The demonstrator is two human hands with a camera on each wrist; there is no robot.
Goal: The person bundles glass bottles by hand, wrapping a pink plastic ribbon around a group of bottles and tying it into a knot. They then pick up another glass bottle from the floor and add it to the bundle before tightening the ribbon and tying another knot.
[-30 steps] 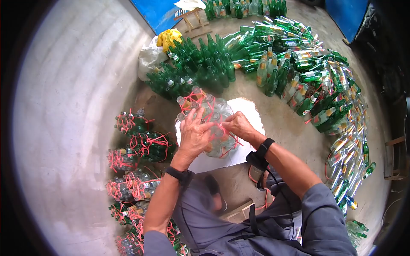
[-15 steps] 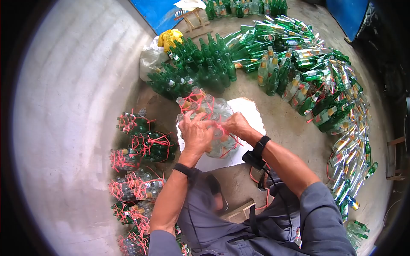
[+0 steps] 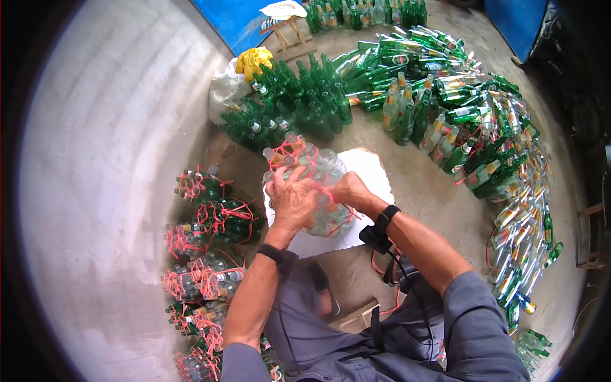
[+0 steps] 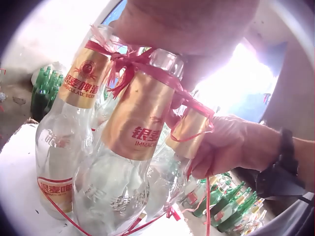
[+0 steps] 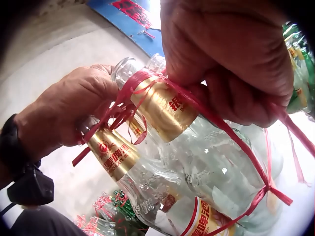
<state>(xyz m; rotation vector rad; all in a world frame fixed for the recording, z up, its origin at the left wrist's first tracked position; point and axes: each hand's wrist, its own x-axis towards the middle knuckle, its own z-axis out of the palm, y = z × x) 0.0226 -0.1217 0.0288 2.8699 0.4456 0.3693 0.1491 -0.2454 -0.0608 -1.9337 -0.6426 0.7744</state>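
Observation:
A bundle of clear bottles [image 3: 328, 164] with gold neck labels stands upright on a white board [image 3: 372, 167]. Red twine [image 4: 162, 73] loops round the bottle necks and bodies, with a knot beside one gold label [image 4: 140, 113]. My left hand [image 3: 294, 202] lies over the near-left necks, its fingers spread over the bottles and twine. At the bundle's right side my right hand [image 3: 353, 191] grips the red twine, fingers curled; in the right wrist view the right hand [image 5: 229, 64] has a strand [image 5: 216, 120] running out of its fist.
Tied bottle bundles [image 3: 223, 216] line the left side by the wall [image 3: 108, 191]. Green bottles [image 3: 299, 95] stand beyond the board. A long heap of bottles [image 3: 509, 172] curves down the right. A stool [image 3: 289, 35] and blue panels [image 3: 232, 22] are at the back.
The right hand has closed more tightly at the twine and turned slightly. My left hand has shifted a little down and right, its fingers more bent over the necks.

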